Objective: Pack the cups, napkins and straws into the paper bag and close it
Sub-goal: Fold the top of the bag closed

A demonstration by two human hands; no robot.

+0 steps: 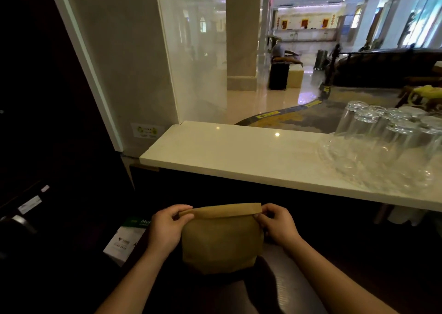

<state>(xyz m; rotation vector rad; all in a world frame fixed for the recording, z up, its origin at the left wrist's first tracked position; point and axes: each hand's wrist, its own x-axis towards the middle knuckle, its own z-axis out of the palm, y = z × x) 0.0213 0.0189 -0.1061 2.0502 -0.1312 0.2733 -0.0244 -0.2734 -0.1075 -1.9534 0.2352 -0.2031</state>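
Observation:
A brown paper bag (221,242) stands upright on a dark surface below the counter, bulging, with its top edge folded over into a flat band. My left hand (167,227) pinches the left end of that fold. My right hand (277,225) pinches the right end. Both hands hold the bag at the same height, one on each side. What is inside the bag is hidden; no cups, napkins or straws show outside it.
A white stone counter (239,151) runs above and behind the bag. Several upturned drinking glasses (382,127) and a glass bowl (373,165) stand at its right end. A white-and-green carton (124,239) lies left of the bag. A dark wall closes the left side.

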